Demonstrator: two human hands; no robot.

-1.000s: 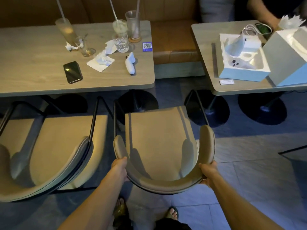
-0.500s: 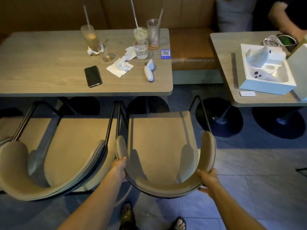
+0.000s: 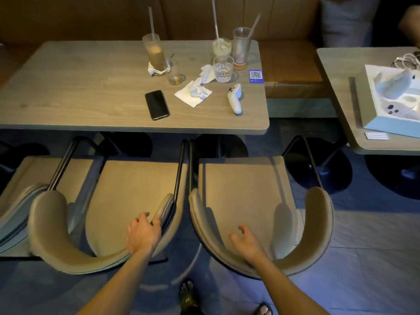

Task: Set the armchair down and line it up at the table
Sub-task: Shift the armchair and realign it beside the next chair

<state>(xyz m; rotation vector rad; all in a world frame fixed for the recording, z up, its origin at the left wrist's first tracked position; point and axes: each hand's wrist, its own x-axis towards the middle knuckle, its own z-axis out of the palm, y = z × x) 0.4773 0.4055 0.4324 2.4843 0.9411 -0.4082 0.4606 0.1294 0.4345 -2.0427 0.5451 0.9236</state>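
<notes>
The beige armchair point(image 3: 245, 189) with a curved back stands on the floor, its seat front under the near edge of the wooden table point(image 3: 79, 92). It sits side by side with a matching armchair point(image 3: 131, 189) on its left, their dark frames almost touching. My right hand point(image 3: 246, 243) hovers open over the back of the right armchair's seat, fingers spread, holding nothing. My left hand point(image 3: 144, 233) rests on the right arm of the left armchair, fingers curled over its edge.
On the table lie a black phone point(image 3: 156, 105), crumpled napkins point(image 3: 195, 93), a white controller point(image 3: 235, 97) and several glasses with straws. A second table point(image 3: 336, 87) at the right carries a white box point(image 3: 391, 98). A brown bench runs behind. My sandalled feet stand below.
Both hands let go of the right armchair's back. The chair now stands closer to the table beside its neighbour. My left hand moved onto the left armchair's arm; my right hand opened above the seat.
</notes>
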